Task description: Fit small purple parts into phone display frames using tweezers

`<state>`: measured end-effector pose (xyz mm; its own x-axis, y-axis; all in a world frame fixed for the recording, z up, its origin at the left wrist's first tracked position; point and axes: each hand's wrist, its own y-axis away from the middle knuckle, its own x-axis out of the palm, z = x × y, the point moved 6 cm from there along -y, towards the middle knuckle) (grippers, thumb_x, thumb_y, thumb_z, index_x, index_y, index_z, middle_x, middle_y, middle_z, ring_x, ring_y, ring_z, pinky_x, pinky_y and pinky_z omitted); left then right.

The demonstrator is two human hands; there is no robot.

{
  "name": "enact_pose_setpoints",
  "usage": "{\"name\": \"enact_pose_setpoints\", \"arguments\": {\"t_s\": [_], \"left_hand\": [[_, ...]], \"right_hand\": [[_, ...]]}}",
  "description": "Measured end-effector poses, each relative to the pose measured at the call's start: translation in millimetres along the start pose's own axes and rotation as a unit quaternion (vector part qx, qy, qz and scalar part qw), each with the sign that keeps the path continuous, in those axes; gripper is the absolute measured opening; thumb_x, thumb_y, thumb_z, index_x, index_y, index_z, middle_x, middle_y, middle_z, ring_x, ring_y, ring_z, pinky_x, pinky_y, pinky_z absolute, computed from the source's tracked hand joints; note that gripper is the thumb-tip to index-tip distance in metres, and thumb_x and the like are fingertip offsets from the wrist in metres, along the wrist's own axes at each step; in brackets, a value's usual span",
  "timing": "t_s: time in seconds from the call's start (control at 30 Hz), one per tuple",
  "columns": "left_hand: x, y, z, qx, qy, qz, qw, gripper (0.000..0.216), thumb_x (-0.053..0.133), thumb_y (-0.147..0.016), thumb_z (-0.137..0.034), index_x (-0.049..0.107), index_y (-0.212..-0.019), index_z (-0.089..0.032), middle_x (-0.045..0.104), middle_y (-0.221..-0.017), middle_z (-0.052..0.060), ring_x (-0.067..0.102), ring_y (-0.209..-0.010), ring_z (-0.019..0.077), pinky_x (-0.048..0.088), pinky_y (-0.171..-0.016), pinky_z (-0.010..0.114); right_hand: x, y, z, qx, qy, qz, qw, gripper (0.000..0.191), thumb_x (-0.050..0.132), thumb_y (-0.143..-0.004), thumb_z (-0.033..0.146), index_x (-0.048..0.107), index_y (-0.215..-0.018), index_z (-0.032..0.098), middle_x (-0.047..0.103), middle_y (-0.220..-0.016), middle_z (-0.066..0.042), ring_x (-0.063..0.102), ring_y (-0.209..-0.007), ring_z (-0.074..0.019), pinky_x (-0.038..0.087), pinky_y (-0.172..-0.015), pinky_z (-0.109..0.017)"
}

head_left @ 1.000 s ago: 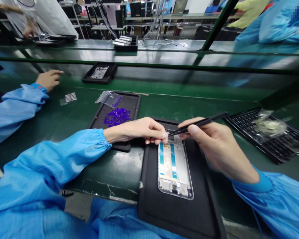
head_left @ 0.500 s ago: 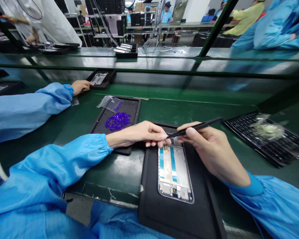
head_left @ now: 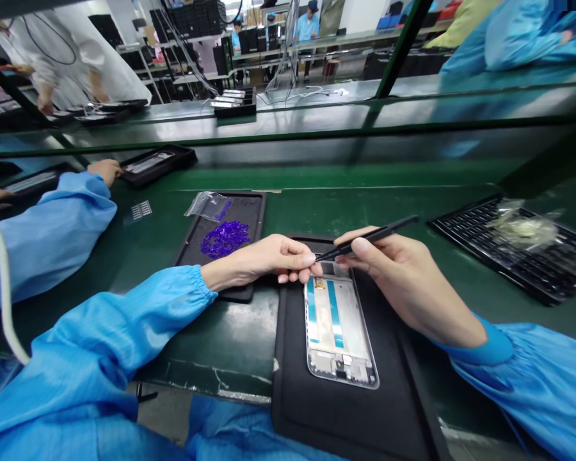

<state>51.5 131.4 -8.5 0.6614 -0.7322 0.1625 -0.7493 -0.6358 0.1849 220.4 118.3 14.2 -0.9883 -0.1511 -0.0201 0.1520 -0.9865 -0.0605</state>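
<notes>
phone frame point(head_left: 338, 330): lying flat in the near black tray point(head_left: 365, 410)
tweezers point(head_left: 365, 238): tip at the frame's far edge
right hand point(head_left: 403, 282): pinched on the tweezers
left hand point(head_left: 264, 259): fingertips touching the frame's far-left corner, can't tell if gripping
purple bits point(head_left: 225, 237): piled far left

One phone frame point(head_left: 340, 333) under the fingers point(head_left: 303, 261), one pair of tweezers point(head_left: 379, 230) in them; leftward one purple-piece tray point(head_left: 250, 210), rightward one grid tray point(head_left: 470, 232).
</notes>
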Motion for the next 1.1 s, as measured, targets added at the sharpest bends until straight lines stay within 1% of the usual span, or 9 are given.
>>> {"name": "enact_pose_setpoints", "arguments": {"t_s": [0.4, 0.63, 0.73, 0.8, 0.87, 0.93, 1.0, 1.03, 1.1], "left_hand": [[1.2, 1.2, -2.2, 0.003, 0.001, -0.005, 1.000, 0.043, 0.076, -0.083, -0.052, 0.072, -0.090, -0.010, 0.062, -0.072, 0.000, 0.048, -0.055, 0.0022, 0.032, -0.047, 0.014], [-0.1, -0.4, -1.2, 0.006, -0.014, -0.001, 1.000, 0.045, 0.074, -0.084, -0.054, 0.071, -0.094, -0.009, 0.062, -0.074, 0.000, 0.048, -0.056, 0.0029, 0.032, -0.047, 0.015], [0.0, 0.0, -2.7, 0.024, -0.038, -0.030, 0.999, 0.053, 0.062, -0.090, -0.062, 0.068, -0.103, -0.010, 0.064, -0.079, 0.002, 0.050, -0.058, 0.0050, 0.034, -0.048, 0.016], [6.9, 6.1, -8.5, 0.059, -0.112, -0.059, 0.990, 0.052, 0.052, -0.096, -0.062, 0.065, -0.101, -0.012, 0.064, -0.079, 0.002, 0.053, -0.061, 0.0073, 0.039, -0.052, 0.018], [30.1, 17.8, -16.8, 0.113, -0.266, -0.021, 0.957, 0.045, 0.050, -0.099, -0.056, 0.064, -0.097, -0.013, 0.065, -0.083, 0.003, 0.059, -0.072, 0.0112, 0.048, -0.065, 0.023], [63.8, 34.6, -19.4, 0.172, -0.443, 0.076, 0.877, 0.036, 0.057, -0.098, -0.048, 0.064, -0.106, -0.014, 0.069, -0.103, 0.008, 0.063, -0.097, 0.0190, 0.051, -0.087, 0.032], [87.7, 50.0, -15.1, 0.205, -0.571, 0.135, 0.783, 0.042, 0.060, -0.097, -0.044, 0.059, -0.126, -0.013, 0.060, -0.134, 0.014, 0.052, -0.128, 0.0294, 0.044, -0.108, 0.043], [93.1, 54.5, -12.5, 0.211, -0.611, 0.134, 0.752, 0.050, 0.059, -0.097, -0.045, 0.054, -0.134, -0.012, 0.051, -0.145, 0.016, 0.043, -0.138, 0.0334, 0.039, -0.114, 0.048], [94.8, 57.0, -6.6, 0.210, -0.654, 0.104, 0.719, 0.060, 0.052, -0.099, -0.051, 0.045, -0.145, -0.012, 0.039, -0.156, 0.018, 0.030, -0.148, 0.0379, 0.031, -0.120, 0.055]], "right_hand": [[-0.6, 0.8, 0.9, -0.010, 0.021, 0.003, 1.000, 0.034, 0.075, -0.081, 0.053, 0.075, -0.092, 0.021, 0.072, -0.076, -0.003, 0.068, -0.074, -0.0186, 0.053, -0.075, -0.032], [-0.7, 1.6, 1.2, -0.035, 0.043, 0.004, 0.998, 0.030, 0.075, -0.082, 0.051, 0.076, -0.091, 0.023, 0.073, -0.077, -0.002, 0.069, -0.072, -0.0178, 0.055, -0.073, -0.031], [-5.2, 0.3, 6.8, -0.060, 0.033, -0.015, 0.998, 0.027, 0.075, -0.082, 0.051, 0.076, -0.090, 0.024, 0.071, -0.078, -0.001, 0.068, -0.071, -0.0164, 0.055, -0.071, -0.031], [-12.5, -2.6, 11.5, -0.079, 0.017, -0.042, 0.996, 0.025, 0.077, -0.081, 0.049, 0.076, -0.088, 0.026, 0.070, -0.079, 0.000, 0.066, -0.072, -0.0158, 0.055, -0.071, -0.031], [-20.3, -7.2, 13.5, -0.089, 0.012, -0.064, 0.994, 0.023, 0.078, -0.080, 0.049, 0.076, -0.087, 0.027, 0.069, -0.081, 0.000, 0.066, -0.074, -0.0159, 0.056, -0.073, -0.031], [-25.7, -12.3, 11.5, -0.086, 0.027, -0.073, 0.993, 0.024, 0.078, -0.079, 0.049, 0.076, -0.086, 0.026, 0.070, -0.082, -0.001, 0.066, -0.075, -0.0163, 0.057, -0.075, -0.032], [-26.8, -17.1, 5.6, -0.067, 0.049, -0.067, 0.994, 0.027, 0.078, -0.079, 0.050, 0.076, -0.087, 0.024, 0.071, -0.084, -0.002, 0.068, -0.076, -0.0169, 0.059, -0.076, -0.034], [-25.5, -19.1, 2.1, -0.055, 0.058, -0.060, 0.995, 0.028, 0.078, -0.079, 0.050, 0.076, -0.087, 0.024, 0.072, -0.084, -0.002, 0.069, -0.076, -0.0173, 0.059, -0.077, -0.034], [-20.3, -22.1, -3.6, -0.035, 0.075, -0.041, 0.996, 0.028, 0.078, -0.079, 0.050, 0.076, -0.087, 0.023, 0.073, -0.086, -0.002, 0.070, -0.079, -0.0181, 0.060, -0.081, -0.036]]}}
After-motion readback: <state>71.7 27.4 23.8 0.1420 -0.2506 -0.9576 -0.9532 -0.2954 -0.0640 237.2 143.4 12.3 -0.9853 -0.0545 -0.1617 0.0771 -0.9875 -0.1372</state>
